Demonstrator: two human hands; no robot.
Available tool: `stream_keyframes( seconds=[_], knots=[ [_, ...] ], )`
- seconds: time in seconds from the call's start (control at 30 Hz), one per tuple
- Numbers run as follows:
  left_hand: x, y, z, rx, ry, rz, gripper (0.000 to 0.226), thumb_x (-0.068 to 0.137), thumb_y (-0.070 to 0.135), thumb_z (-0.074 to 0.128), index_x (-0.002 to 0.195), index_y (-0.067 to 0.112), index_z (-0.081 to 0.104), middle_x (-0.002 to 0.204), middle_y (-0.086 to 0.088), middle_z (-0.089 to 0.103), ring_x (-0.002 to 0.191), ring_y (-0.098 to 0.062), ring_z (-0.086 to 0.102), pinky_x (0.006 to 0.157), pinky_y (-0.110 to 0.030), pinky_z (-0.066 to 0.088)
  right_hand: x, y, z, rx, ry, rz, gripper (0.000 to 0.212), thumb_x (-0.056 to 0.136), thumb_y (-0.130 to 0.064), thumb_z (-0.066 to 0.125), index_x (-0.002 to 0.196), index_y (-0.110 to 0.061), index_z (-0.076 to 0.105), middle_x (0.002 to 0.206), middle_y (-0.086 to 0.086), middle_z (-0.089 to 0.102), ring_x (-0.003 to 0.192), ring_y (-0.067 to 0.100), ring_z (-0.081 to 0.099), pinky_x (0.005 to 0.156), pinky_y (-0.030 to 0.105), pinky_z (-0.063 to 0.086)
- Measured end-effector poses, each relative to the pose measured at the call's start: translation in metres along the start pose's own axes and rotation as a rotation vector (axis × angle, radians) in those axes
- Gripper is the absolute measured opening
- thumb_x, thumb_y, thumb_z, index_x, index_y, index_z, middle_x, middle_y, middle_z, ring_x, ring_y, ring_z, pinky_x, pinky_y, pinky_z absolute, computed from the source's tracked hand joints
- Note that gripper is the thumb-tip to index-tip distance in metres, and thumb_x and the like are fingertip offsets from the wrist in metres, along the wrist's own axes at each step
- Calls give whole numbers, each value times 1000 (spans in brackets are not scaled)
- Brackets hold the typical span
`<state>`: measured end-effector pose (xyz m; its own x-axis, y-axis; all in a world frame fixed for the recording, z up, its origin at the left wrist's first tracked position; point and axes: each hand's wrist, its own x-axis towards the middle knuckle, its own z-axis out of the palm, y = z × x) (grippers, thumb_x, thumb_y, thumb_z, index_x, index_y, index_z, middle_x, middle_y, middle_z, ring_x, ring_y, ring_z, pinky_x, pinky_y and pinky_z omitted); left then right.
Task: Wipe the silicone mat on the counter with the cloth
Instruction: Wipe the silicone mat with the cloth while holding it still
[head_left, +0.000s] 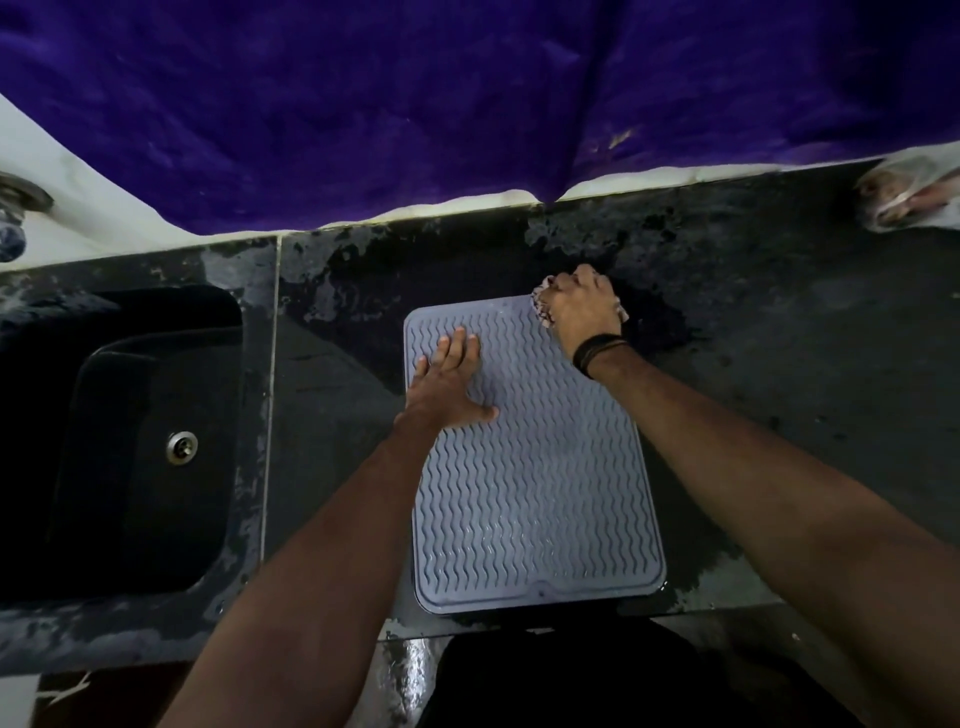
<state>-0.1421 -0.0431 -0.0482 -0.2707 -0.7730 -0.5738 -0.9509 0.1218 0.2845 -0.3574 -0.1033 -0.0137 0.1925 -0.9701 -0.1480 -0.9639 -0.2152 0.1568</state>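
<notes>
Grey silicone mat (535, 467) lies flat on dark, wet counter (779, 338), sink (130, 441) at its 9 o'clock. Left hand (447, 384) spread wide, palm down on mat's 10 o'clock area. Right hand (582, 306) fisted around bunched cloth (540, 306) at mat's 1 o'clock corner. Purple fabric (415, 104) hangs at 12 o'clock.

Head-worn wide-angle view, looking steeply down

The single camera sat above the counter (779, 364) and faced almost straight down, close enough that both forearms ran in from the bottom edge. The sink (130, 441) filled the left side; the wall's purple cloth (415, 104) bowed across the top.
</notes>
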Motion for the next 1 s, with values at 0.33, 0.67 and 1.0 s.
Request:
stream_keyframes(
  seconds=[0.33,0.67,1.0],
  knots=[
    [1,3,0,24,-15,-40,127,79,69,68,159,22,-18,164,1,-31,153,-21,-24,123,-50,-6,-7,-62,-5,80,27,-170,41,95,-23,43,134,-16,53,137,9,48,125,33,40,106,50,32],
    [-1,7,2,6,0,-58,129,78,67,71,159,23,-20,164,0,-31,152,-23,-25,124,-52,-7,-26,51,12,9,-55,5,48,93,-16,45,141,-14,45,131,14,52,126,39,39,103,48,31],
    [6,5,7,-15,21,-80,131,75,67,73,158,27,-20,164,3,-31,152,-21,-25,122,-51,-9,-75,-27,6,203,-76,24,50,92,-14,42,141,-12,41,151,15,33,136,39,28,111,52,26]
  ],
)
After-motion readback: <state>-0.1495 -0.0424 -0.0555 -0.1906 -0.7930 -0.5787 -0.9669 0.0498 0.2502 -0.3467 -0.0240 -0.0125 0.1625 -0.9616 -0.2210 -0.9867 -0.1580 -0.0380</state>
